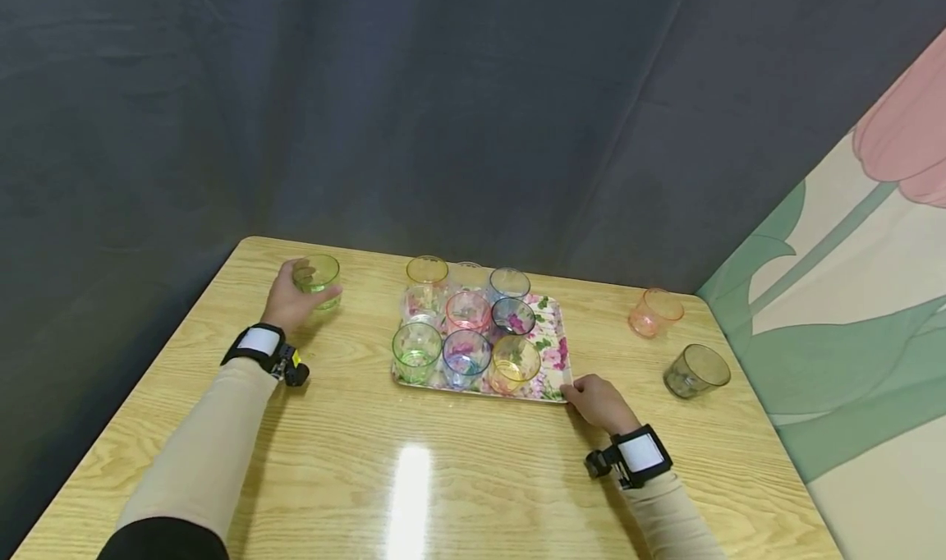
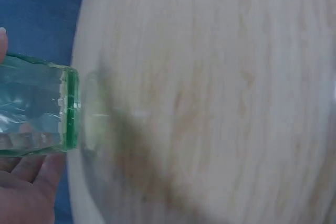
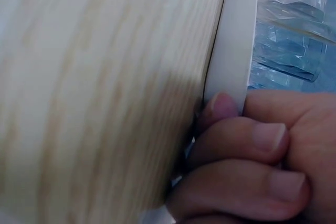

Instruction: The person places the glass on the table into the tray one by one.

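Note:
At the table's far left, my left hand [image 1: 291, 297] grips a clear green glass [image 1: 316, 274] by its sides, thumb on the near side. The left wrist view shows the glass's thick base [image 2: 71, 109] close to the tabletop; I cannot tell whether they touch. My right hand [image 1: 600, 402] pinches the near right corner of a floral tray [image 1: 550, 342], and its curled fingers [image 3: 239, 187] show in the right wrist view beside the tray's pale rim [image 3: 231, 35]. Several coloured glasses stand upright in rows on the tray, among them a green glass [image 1: 417, 353] and a yellow glass [image 1: 515, 364].
Right of the tray, a pink-orange glass [image 1: 654, 313] and a smoky grey glass [image 1: 695, 371] sit on the wooden table [image 1: 340, 461]. A dark curtain [image 1: 458, 117] hangs behind the table's back edge. A flower-patterned cloth [image 1: 850, 363] borders the right side.

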Tool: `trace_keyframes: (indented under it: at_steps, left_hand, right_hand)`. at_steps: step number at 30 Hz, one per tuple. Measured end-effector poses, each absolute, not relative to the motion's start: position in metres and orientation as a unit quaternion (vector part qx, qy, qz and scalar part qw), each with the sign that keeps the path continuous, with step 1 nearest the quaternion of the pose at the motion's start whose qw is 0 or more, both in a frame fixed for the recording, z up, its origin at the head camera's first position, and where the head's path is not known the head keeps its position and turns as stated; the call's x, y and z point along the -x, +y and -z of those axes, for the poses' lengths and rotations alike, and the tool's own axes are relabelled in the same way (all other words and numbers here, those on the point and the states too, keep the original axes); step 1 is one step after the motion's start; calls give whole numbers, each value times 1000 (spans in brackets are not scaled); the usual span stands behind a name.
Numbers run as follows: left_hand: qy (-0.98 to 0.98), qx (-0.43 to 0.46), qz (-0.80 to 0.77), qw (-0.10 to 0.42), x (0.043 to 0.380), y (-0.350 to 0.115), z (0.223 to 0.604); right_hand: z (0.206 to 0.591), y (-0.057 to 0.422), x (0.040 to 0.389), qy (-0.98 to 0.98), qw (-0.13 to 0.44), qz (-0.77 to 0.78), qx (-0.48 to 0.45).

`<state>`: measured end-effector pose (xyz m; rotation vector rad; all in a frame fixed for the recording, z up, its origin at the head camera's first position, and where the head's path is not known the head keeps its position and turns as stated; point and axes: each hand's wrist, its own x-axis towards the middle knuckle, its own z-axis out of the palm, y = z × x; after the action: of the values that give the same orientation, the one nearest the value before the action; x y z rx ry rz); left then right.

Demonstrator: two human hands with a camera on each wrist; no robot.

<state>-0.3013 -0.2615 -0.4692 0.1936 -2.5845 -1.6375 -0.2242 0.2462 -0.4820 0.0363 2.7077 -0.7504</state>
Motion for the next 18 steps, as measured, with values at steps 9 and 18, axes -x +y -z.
trace_keyframes:
  at_steps: [9,18]
  left_hand:
    - [-847,-37,527,55,287,-254,456]
    - [-841,-2,535,77,269,-234,431]
  right_hand:
    - [483,245,225,949,164,270,-10]
    - [481,246,223,950,162,268,-1]
